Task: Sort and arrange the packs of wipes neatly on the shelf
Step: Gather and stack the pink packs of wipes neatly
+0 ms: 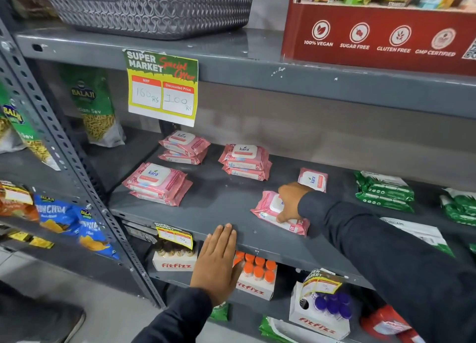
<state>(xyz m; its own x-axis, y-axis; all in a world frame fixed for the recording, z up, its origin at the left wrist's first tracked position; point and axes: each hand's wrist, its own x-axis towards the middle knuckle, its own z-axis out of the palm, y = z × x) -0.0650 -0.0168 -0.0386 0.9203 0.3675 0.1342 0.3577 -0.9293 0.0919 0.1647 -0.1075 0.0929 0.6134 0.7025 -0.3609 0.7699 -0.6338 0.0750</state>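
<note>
Packs of pink Kara wipes lie in small stacks on the grey metal shelf: one stack at the front left, one behind it near the back, and one toward the middle back. A single pink pack stands on its edge further right, just behind the right hand. That hand reaches in from the right in a dark sleeve and rests on top of a front pink stack near the shelf's front edge, its grip curled down over the white lid with the thumb pressed against the stack's front side. The left hand lies flat against the shelf's front lip, fingers straight and pressed together, grasping nothing. Green wipe packs sit stacked to the right of the pink ones, well apart from the three left stacks. A yellow and green price card hangs from the shelf above.
</note>
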